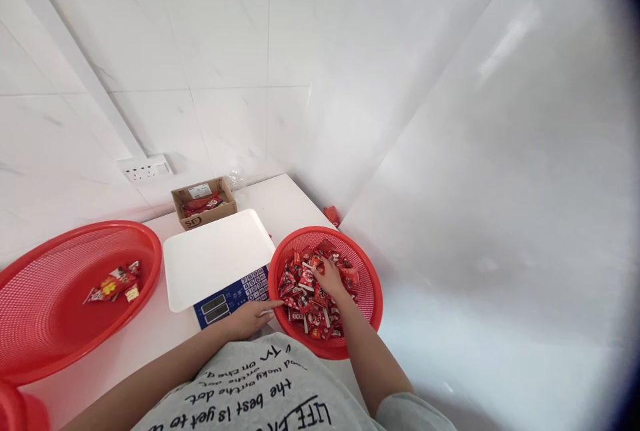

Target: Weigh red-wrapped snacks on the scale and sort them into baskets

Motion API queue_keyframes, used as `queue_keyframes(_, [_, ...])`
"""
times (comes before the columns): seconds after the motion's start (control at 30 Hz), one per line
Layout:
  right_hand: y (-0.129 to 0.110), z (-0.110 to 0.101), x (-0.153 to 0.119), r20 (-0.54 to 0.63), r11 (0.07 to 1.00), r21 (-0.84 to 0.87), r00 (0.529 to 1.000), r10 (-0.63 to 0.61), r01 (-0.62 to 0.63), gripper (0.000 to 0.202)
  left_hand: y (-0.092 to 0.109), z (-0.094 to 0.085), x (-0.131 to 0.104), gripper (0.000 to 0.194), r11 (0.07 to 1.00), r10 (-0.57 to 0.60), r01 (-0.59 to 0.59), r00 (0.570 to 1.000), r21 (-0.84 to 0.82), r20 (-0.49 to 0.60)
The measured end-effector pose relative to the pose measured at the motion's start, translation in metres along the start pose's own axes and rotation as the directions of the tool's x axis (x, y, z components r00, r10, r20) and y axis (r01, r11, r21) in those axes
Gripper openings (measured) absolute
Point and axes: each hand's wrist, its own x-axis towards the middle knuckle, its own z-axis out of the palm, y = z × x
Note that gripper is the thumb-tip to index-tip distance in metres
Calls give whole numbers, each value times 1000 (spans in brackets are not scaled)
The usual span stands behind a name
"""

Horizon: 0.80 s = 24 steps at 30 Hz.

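Note:
A round red mesh basket (373,308) in front of me holds a heap of small red-wrapped packets (314,318). My right hand (330,279) reaches down into the heap, its thumb and fingers bent around a red packet; some fingertips are hidden among the wrappers. My left hand (251,319) lies low at the basket's left side, with a finger stretched out to the rim and nothing in it. Close by that hand is a digital scale, its blue keypad panel (233,301) facing me and its white weighing tray (217,258) bare.
To the left stands a larger red basket (45,238) with a few red and yellow packets (117,284) inside. Behind the scale is a small cardboard box (204,204) of red packets. Walls border the white table (273,201) at the back and right; a socket (146,169) is on the back wall.

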Motion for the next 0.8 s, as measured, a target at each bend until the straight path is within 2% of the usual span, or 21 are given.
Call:
queue_keyframes(0.13, [-23,28,9,68,979,-177,991,115,-101,69,0,1,-1,46,999,15,-15,1000,45,-5])
queue_keyframes(0.23, [-30,39,3,119,972,-233,992,50,-21,66,-1,2,0,47,996,1,0,1000,95,-8])
queue_keyframes(0.37, [-18,35,-8,136,966,-239,989,-63,95,57,-6,3,2,47,996,14,-13,1000,86,-11])
queue_keyframes(0.53, [1,23,-8,37,967,-244,996,78,-66,65,-9,4,2,49,991,24,-24,1000,128,8])
queue_keyframes(0.63, [-1,27,-6,7,968,-230,994,105,-100,65,-9,4,1,49,994,37,-36,999,102,-3])
queue_keyframes(0.8, [-16,39,-10,-19,988,-153,999,-28,25,44,-9,5,2,49,993,35,-34,999,113,-13])
